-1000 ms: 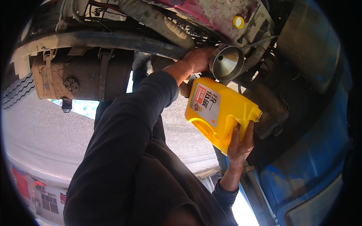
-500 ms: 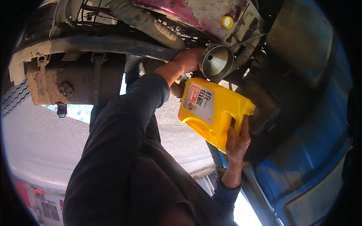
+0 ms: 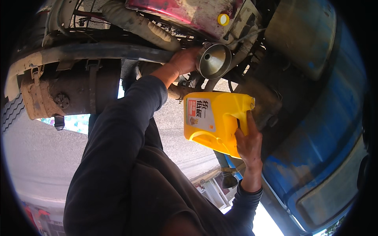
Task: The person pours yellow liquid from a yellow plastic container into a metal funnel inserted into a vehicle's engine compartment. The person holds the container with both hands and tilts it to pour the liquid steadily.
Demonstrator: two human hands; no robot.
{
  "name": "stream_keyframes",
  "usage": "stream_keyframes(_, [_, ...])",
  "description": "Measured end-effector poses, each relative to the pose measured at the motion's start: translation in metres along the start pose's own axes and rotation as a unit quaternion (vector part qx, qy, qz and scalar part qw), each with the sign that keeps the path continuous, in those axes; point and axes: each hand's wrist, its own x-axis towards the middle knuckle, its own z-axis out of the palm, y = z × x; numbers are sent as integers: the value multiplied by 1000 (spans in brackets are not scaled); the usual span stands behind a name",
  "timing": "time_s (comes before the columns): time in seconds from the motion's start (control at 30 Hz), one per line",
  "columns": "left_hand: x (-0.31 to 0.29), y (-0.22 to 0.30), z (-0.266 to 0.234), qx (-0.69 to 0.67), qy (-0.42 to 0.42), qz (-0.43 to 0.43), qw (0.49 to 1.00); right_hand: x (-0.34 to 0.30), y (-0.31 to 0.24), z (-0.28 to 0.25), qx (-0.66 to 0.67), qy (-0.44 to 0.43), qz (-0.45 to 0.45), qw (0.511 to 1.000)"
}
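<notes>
The right hand (image 3: 249, 143) grasps the handle of the yellow jug (image 3: 217, 122); the jug's mouth points toward 2 o'clock. The funnel (image 3: 219, 63) sits at 12 o'clock from the jug, apart from it, with the left hand (image 3: 184, 62) against its 9 o'clock side. The step in hand appears to be lining up the jug for pouring. The next move likely calls for bringing the mouth over the bowl, funnel steady. The left fingertips are hidden, so their grip cannot be confirmed. Where the spout ends, and whether the mouth is sealed, cannot be told.

Outdr area: pavemt (image 3: 47, 157), veh. frame (image 3: 110, 51)
</notes>
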Motion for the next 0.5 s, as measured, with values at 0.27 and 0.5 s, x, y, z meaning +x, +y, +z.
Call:
stream_keyframes(0.27, [-1,7,-4,25,-16,5,1000,18,-5,-2,23,-81,22,996])
stream_keyframes(0.5, [2,-1,0,25,-16,4,1000,40,-19,-6,6,-125,-4,992])
